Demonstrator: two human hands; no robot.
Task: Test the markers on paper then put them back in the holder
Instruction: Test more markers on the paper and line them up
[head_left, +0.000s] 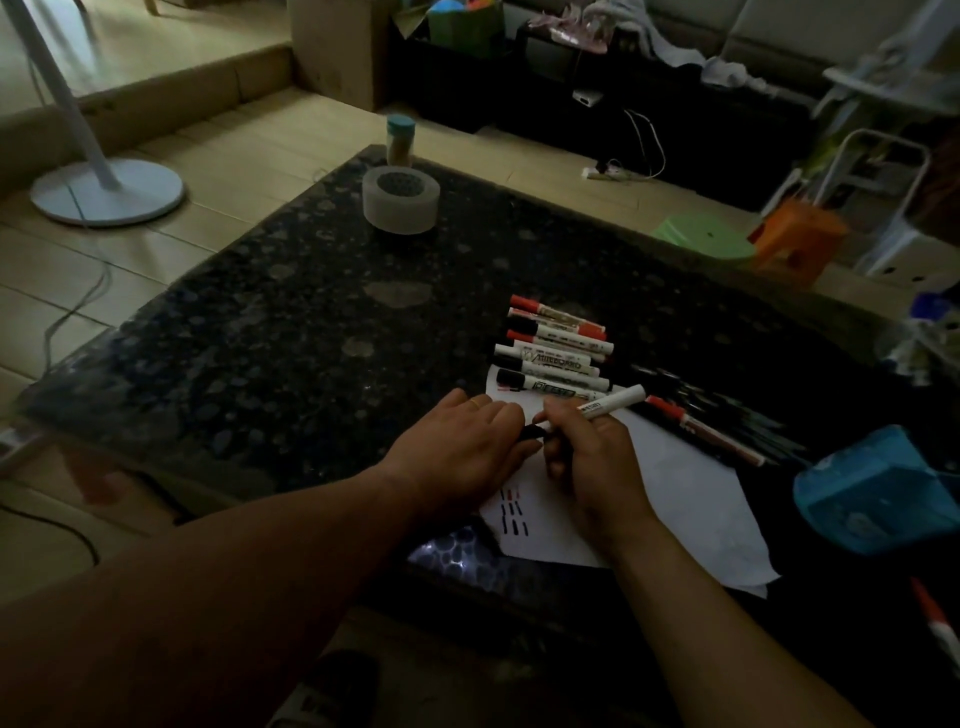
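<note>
Paper (691, 499) lies on speckled table (260, 322) above tiled floor (156, 260).

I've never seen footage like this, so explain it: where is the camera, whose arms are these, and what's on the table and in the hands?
No machine here: a person wears one wide camera on the head, looking down at their own arms. The right hand grips a white marker; the left hand pinches its black cap. Under them lies paper with short red and black test strokes. Beyond it, a row of markers lies on the dark speckled table; a blue container, probably the holder, sits to the right.
</note>
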